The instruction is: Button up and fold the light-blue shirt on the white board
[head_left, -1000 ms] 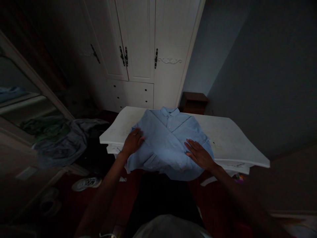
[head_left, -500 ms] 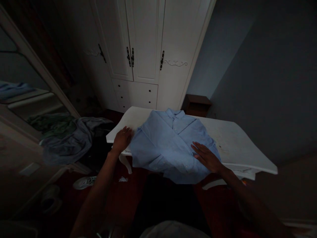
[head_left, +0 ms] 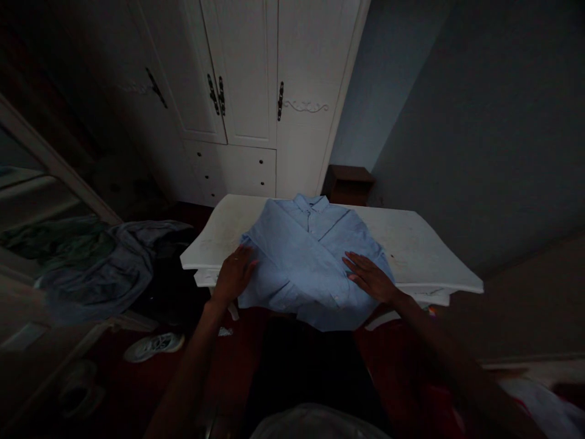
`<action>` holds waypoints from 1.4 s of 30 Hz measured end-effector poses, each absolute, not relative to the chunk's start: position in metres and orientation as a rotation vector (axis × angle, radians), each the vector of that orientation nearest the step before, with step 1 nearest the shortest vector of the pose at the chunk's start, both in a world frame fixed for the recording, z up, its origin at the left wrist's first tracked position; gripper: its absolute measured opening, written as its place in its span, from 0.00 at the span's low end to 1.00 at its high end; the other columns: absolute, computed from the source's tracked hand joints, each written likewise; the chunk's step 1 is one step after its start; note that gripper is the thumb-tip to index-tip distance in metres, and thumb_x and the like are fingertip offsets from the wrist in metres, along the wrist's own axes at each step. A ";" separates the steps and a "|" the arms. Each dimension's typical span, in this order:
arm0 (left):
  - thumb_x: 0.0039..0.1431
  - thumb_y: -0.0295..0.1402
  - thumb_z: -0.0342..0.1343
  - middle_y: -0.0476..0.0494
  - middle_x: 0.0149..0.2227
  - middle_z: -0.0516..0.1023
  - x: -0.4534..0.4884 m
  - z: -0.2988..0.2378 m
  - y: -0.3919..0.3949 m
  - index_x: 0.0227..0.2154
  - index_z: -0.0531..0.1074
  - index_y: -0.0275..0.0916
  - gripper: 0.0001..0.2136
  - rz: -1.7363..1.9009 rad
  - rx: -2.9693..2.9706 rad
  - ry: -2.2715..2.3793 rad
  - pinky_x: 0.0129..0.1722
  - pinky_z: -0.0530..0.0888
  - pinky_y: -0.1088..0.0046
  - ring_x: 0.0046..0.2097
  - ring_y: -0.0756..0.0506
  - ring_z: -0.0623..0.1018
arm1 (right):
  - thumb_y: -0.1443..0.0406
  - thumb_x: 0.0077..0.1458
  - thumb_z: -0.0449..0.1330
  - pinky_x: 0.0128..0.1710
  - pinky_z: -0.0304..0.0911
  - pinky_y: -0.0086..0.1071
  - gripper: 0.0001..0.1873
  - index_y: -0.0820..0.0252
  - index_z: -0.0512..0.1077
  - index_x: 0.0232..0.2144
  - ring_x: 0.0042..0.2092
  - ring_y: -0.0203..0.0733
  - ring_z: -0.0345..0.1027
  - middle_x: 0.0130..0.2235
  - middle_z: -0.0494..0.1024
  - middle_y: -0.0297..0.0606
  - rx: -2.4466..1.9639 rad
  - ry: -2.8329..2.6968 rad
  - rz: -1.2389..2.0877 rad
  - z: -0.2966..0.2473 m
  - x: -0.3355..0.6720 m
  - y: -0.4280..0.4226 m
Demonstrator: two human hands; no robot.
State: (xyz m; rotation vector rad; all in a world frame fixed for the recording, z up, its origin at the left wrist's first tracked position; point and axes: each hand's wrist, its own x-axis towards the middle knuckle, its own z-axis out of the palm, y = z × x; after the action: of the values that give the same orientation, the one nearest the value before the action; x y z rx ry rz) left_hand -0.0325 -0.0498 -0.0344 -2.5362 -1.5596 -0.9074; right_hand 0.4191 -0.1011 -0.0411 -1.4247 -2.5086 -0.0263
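Matt blue cloth shirt (head_left: 311, 256) (softly creased) on a smooth white-painted table (head_left: 425, 256).

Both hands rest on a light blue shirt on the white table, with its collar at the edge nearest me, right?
Not quite: the head view shows the shirt with its collar at the far edge of the table, toward the wardrobe. The left hand and right hand do rest on it.

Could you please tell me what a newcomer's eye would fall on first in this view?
A light blue shirt lies spread on the white table, its hem hanging over the near edge. The left hand rests on its left side and the right hand lies flat on its right side. A white wardrobe stands behind, and a heap of clothes lies at the left.
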 end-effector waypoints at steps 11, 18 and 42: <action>0.67 0.42 0.43 0.32 0.57 0.71 -0.021 -0.050 -0.050 0.52 0.71 0.36 0.20 -0.986 -2.424 -1.540 0.61 0.60 0.50 0.62 0.35 0.66 | 0.55 0.65 0.51 0.66 0.51 0.49 0.27 0.54 0.59 0.64 0.67 0.47 0.51 0.66 0.59 0.41 -1.418 -2.368 -0.160 -0.045 0.411 -0.107; 0.64 0.39 0.49 0.33 0.56 0.70 -0.023 -0.058 -0.090 0.51 0.70 0.36 0.17 -1.453 -2.174 -1.677 0.59 0.65 0.56 0.60 0.39 0.68 | 0.61 0.64 0.52 0.62 0.56 0.52 0.22 0.55 0.64 0.60 0.63 0.49 0.59 0.60 0.68 0.43 -1.318 -2.199 -0.229 -0.046 0.405 -0.130; 0.54 0.43 0.57 0.32 0.52 0.72 -0.011 -0.175 -0.129 0.61 0.55 0.35 0.34 -1.790 -1.908 -2.376 0.51 0.72 0.56 0.53 0.38 0.74 | 0.56 0.56 0.60 0.53 0.64 0.48 0.28 0.56 0.59 0.56 0.49 0.46 0.69 0.45 0.73 0.43 -1.537 -1.049 0.340 -0.154 0.399 -0.217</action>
State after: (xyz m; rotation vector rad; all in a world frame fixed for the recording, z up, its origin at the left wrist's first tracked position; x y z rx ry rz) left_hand -0.0113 -0.1292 -0.1745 -1.9084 -2.3765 -1.7901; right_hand 0.3992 -0.2173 -0.1542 -1.5373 -1.0493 0.3397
